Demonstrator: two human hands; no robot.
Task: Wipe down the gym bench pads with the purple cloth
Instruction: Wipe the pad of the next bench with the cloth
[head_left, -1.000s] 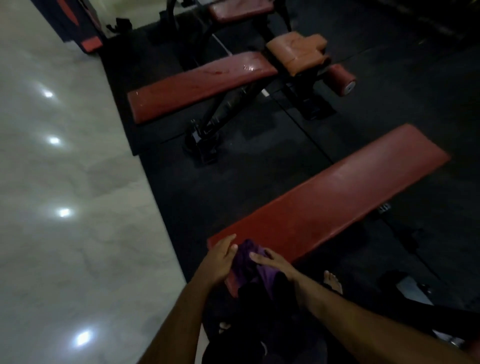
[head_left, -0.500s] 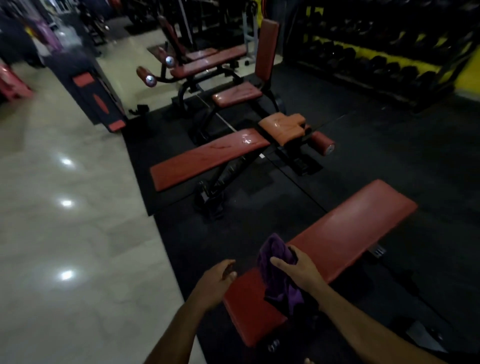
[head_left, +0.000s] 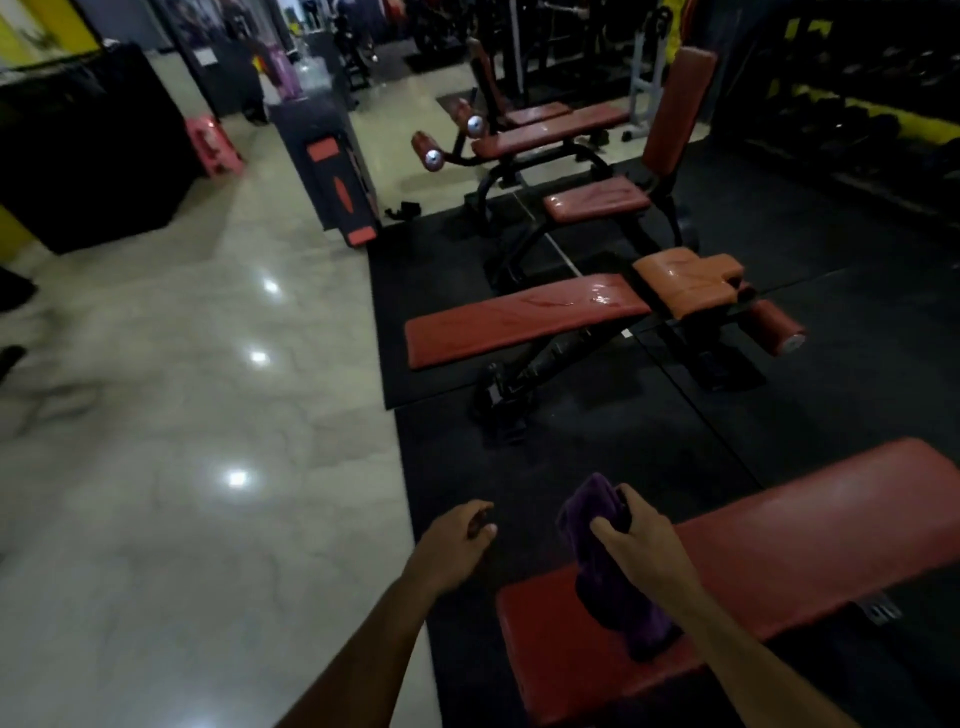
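Note:
My right hand (head_left: 631, 535) grips the bunched purple cloth (head_left: 597, 561), which hangs down over the near end of a long red bench pad (head_left: 779, 545). My left hand (head_left: 457, 535) hovers just left of that pad over the black mat, fingers loosely curled, holding nothing. Further off lies a second red bench pad (head_left: 519, 322) with wet streaks, joined to an orange seat pad (head_left: 685, 278) and a red roller (head_left: 774, 327). Behind it stands a seat with an upright back pad (head_left: 675, 114), and another flat bench (head_left: 556, 130).
Black rubber mats (head_left: 649, 441) cover the floor under the benches. Glossy pale tile floor (head_left: 182, 467) fills the left side. A dark box with red marks (head_left: 332, 171) stands at the mat's far corner. A dumbbell rack (head_left: 857, 119) lines the right wall.
My head has lifted, so more of the gym shows. My right hand raised the cloth off the near pad's end, and my left hand let go and drew away to the left.

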